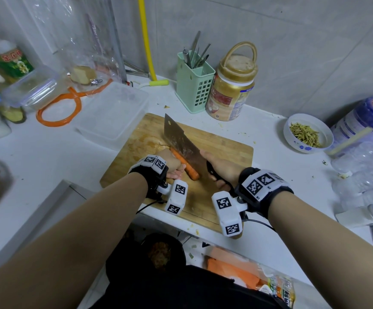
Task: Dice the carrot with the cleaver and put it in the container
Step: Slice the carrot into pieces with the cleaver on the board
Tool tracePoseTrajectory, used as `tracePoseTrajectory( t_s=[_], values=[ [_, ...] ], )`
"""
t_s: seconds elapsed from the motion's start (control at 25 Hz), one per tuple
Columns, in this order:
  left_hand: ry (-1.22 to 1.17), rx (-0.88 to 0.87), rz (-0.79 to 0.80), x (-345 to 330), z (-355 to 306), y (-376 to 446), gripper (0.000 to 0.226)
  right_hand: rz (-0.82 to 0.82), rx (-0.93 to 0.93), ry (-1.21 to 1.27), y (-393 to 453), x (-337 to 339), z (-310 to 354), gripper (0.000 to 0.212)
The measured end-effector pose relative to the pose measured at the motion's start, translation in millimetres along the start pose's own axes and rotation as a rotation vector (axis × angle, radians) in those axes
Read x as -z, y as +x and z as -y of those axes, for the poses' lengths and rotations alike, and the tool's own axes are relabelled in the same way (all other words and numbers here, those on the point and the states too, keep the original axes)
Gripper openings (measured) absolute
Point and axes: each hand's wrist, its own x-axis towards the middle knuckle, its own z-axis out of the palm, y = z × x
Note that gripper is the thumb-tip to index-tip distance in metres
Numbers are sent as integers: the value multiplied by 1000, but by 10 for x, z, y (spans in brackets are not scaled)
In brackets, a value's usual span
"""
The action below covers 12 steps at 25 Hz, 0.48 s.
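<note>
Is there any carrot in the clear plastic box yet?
No, the box holds nothing, and the carrot lies uncut on the board.

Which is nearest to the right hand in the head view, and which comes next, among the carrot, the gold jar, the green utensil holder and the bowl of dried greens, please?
From the right hand:
1. Carrot, just to its left on the board.
2. Bowl, off to the right.
3. Gold jar, behind the board.
4. Utensil holder, left of the jar, slightly farther.

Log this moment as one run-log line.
left hand holds carrot | right hand grips cleaver on carrot | container empty
</note>
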Motion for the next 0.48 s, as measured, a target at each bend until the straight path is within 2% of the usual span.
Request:
tracePoseTrajectory(
  t_s=[0.12, 0.32, 0.48],
  values=[
    [-27, 22, 40, -1, -6, -27, 24, -20, 14, 13, -2, 21, 18, 73],
    [-70, 19, 9, -10, -7, -31, 23, -22, 11, 13, -1, 22, -2, 73],
    [-61, 27, 84, -4, -18, -25, 24, -10, 13, 5, 4, -2, -24, 73]
  ],
)
